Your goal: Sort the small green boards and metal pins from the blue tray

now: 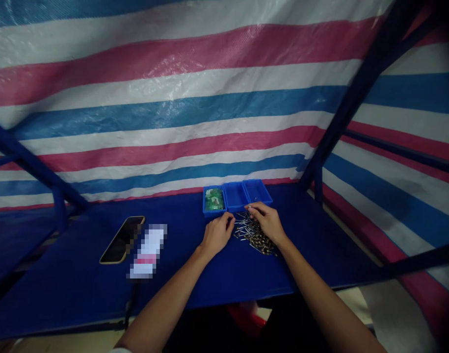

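Observation:
A loose pile of thin metal fasteners (260, 240), like nails or screws, lies on the blue tabletop; some show silvery shanks, others brassy ends. My right hand (269, 220) is over the pile's upper right side, thumb and fingertips pinched on something small and pale that I cannot make out. At the pile's left edge rests my left hand (216, 235), its fingers curled closed; whatever they may hold is hidden. Just beyond the hands stand three joined blue bins. The left bin (204, 202) contains a green packet (214, 199); a tiny item shows in the right bin (263, 188).
A phone (123, 240) in a light-edged case lies on the left of the blue table (80, 289), beside a pixelated white object (149, 251). Blue frame posts (329, 122) slope up at both sides. Striped plastic sheeting (180, 83) closes off the back and right.

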Tool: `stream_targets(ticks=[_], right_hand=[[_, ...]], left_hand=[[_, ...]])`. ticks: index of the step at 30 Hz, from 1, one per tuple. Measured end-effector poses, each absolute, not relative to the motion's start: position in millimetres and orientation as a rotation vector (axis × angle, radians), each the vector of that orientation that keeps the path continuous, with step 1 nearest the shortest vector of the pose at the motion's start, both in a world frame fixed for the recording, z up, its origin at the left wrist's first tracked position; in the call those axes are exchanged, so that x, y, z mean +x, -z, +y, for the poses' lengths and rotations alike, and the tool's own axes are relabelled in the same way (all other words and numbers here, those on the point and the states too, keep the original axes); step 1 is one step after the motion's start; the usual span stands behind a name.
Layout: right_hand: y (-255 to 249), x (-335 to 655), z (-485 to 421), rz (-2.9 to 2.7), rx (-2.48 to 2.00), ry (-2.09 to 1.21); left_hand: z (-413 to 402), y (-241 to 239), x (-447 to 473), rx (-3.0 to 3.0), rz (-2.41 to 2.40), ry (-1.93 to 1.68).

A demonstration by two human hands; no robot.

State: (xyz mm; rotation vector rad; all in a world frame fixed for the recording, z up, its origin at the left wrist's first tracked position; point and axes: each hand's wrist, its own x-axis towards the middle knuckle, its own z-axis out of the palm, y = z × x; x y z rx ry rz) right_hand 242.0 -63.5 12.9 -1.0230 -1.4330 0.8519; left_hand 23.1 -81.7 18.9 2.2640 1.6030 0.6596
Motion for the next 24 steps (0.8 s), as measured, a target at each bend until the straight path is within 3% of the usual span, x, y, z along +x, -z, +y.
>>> stream_targets(ticks=[4, 14, 24], right_hand=[[-10, 245, -59, -1.335, -1.058, -0.901], [-2, 257, -51, -1.199, -1.164, -0.652], [0, 262, -56, -1.433, -1.335, -0.154]], left_hand=[[-82, -20, 23, 2.262, 1.61, -0.652], [-82, -17, 22, 2.282, 1.592, -0.681], [-82, -19, 23, 2.306, 1.594, -0.657]])
